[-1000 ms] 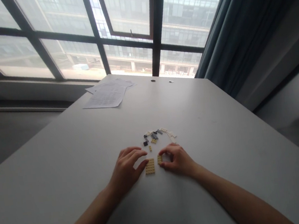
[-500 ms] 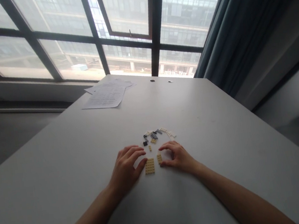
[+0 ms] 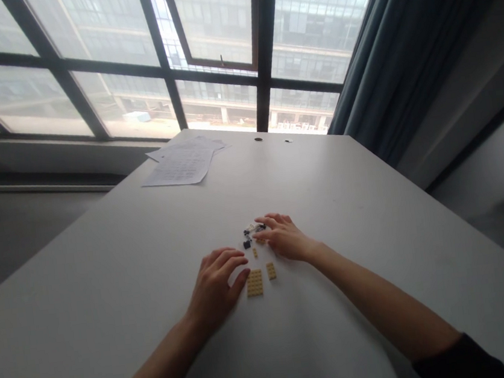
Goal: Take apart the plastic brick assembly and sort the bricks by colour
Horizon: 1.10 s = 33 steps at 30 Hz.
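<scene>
My left hand [image 3: 219, 280] rests on the table with its fingers apart, the thumb at the upper left corner of a large tan building plate [image 3: 254, 283]. To the right of that plate lies a smaller tan plate [image 3: 271, 271], untouched. Farther up, my right hand [image 3: 283, 237] reaches over the loose pieces, fingers spread, and covers part of them. Near its fingertips are a tan piece [image 3: 260, 241] and several small grey, white and black pieces [image 3: 248, 233]. A black piece [image 3: 247, 245] and a little tan piece [image 3: 255, 253] lie between the hands.
The white table [image 3: 316, 194] carries printed paper sheets [image 3: 181, 165] at its far left. Two round holes sit near the far edge, below a large window [image 3: 215, 23]. A dark blue curtain [image 3: 381, 47] hangs at the right.
My right hand has moved away from the smaller tan plate, up and slightly left, onto the loose pieces. The smaller plate stays on the table. My left hand is nearly unchanged.
</scene>
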Available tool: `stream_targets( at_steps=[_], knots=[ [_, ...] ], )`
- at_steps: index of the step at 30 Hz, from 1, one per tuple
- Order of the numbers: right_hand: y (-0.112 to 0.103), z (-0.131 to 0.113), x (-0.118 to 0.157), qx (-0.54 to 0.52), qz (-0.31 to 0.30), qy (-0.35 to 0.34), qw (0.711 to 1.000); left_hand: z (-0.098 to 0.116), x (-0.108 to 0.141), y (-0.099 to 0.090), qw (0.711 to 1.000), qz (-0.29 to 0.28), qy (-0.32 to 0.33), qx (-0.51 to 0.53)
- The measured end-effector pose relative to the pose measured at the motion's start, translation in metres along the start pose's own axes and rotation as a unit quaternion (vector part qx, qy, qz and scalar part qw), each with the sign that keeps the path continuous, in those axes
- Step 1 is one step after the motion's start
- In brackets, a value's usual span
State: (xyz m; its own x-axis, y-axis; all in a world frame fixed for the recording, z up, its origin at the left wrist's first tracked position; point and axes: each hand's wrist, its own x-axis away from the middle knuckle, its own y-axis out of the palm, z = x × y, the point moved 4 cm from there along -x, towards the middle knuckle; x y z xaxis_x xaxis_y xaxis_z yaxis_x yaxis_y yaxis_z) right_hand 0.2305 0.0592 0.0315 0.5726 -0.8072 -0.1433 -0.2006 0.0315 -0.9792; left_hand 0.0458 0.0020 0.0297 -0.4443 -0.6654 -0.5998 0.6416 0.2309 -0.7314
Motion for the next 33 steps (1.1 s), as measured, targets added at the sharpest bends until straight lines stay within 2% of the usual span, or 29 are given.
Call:
stream_targets(
  at_steps=[4,11,15,19,21,22,25,26,27,28,29,30,33],
  knots=[
    [0.002,-0.002,-0.003,0.005,0.006,-0.011,1.0,0.001,0.0,-0.001,1.0,-0.005,-0.003,0.001],
    [0.006,-0.001,0.006,-0.021,0.055,-0.028,0.998,0.0,0.0,0.001,1.0,-0.017,-0.007,-0.006],
    [-0.001,-0.001,0.021,-0.106,0.116,0.012,0.987,0.0,0.001,0.001,1.0,-0.021,-0.003,-0.009],
    [-0.009,-0.001,0.041,-0.258,0.153,0.057,0.952,0.001,0.0,0.0,1.0,-0.017,-0.001,-0.008],
    [-0.007,0.002,0.052,-0.386,0.156,0.101,0.903,0.002,0.0,0.0,1.0,-0.017,-0.003,-0.007],
    [-0.004,0.003,0.057,-0.464,0.156,0.133,0.862,0.002,0.0,0.0,1.0,-0.019,-0.003,-0.007],
    [0.009,0.005,0.071,-0.667,0.147,0.216,0.697,0.004,0.0,0.001,1.0,-0.026,0.008,-0.01],
    [0.011,0.005,0.075,-0.703,0.145,0.23,0.657,0.004,0.0,0.002,0.999,-0.029,0.013,-0.012],
    [0.012,0.005,0.078,-0.72,0.144,0.237,0.637,0.004,0.001,0.003,0.999,-0.03,0.02,-0.015],
    [0.013,0.005,0.081,-0.719,0.142,0.239,0.637,0.005,0.001,0.003,0.999,-0.032,0.026,-0.018],
    [0.012,0.006,0.083,-0.699,0.14,0.239,0.66,0.006,0.002,0.004,0.999,-0.036,0.034,-0.021],
    [0.01,0.006,0.085,-0.66,0.136,0.234,0.701,0.008,0.002,0.005,0.998,-0.045,0.044,-0.024],
    [0.001,0.0,0.089,-0.45,0.134,0.184,0.864,0.017,0.004,0.009,0.992,-0.093,0.085,-0.022]
  ],
)
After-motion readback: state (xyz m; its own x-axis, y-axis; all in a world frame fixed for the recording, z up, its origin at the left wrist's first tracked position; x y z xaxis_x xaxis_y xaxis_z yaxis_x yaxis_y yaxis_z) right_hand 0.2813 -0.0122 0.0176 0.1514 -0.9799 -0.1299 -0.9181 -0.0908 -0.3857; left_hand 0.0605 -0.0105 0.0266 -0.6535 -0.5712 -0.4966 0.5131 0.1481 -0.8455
